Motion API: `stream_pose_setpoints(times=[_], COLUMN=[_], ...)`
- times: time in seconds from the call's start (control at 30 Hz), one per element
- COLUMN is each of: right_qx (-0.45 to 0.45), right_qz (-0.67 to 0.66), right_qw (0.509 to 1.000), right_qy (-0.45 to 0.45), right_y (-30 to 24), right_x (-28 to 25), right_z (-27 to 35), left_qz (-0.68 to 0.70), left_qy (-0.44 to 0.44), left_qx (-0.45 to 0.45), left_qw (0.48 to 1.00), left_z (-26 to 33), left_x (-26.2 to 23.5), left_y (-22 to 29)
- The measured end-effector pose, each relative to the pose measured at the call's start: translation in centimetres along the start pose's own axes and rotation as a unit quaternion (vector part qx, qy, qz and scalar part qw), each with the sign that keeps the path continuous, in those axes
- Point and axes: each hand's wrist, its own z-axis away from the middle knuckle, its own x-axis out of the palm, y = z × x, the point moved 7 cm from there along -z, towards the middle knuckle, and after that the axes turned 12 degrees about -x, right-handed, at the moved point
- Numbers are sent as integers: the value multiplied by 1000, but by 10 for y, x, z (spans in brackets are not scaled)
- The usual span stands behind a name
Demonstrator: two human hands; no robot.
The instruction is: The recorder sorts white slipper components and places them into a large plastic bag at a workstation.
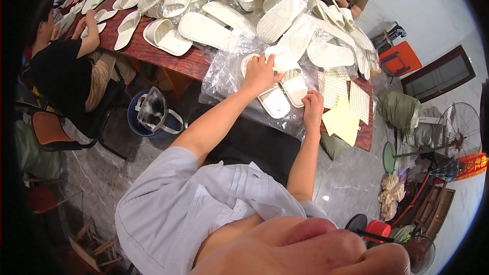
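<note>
Pair of white slippers [275, 103] is just right of mid-frame, on crinkly clear plastic [224, 79]. Left hand [261, 76] is over the straps, right hand [313, 106] has bent fingers by the edge; can't tell if either's really gripping. Slick plastic near the table [364, 136] edge, so a careless nudge could skid one off. Writing: tiny dark insole mark, plus yellow characters on a red banner [471, 167], far right.

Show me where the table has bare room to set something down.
Small bare patches of table lie along its near edge, between a white slipper and the clear plastic, and at the right corner beside the yellow sheets. The middle is crowded with heaped slippers.
</note>
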Motion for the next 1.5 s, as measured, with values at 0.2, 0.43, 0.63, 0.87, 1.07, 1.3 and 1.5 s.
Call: stream_pose_setpoints(times=[0.2,0.43,0.63,0.87,1.07,1.3,1.5], right_qx=[-4,-46,-55,-30,-49,-60,-44], right_qz=[-6,2,24,-23,-41,-28,-24], right_qw=[1000,996,996,998,996,996,998], right_qy=[15,81,73,54,62,55,47], right_y=[0,-2,0,4,-2,1,4], right_x=[-1,-5,-3,3,-1,0,2], right_z=[4,8,9,15,13,8,10], left_qz=[2,20,13,7,6,0,-8], left_qy=[12,39,15,10,21,35,25], left_qx=[5,14,4,0,13,19,11], left_qw=[1000,999,1000,1000,1000,999,1000], left_z=[2,-1,-2,2,0,-3,-2], left_x=[0,-2,-1,-3,-1,1,4], left_y=[0,2,2,-1,-1,-1,0])
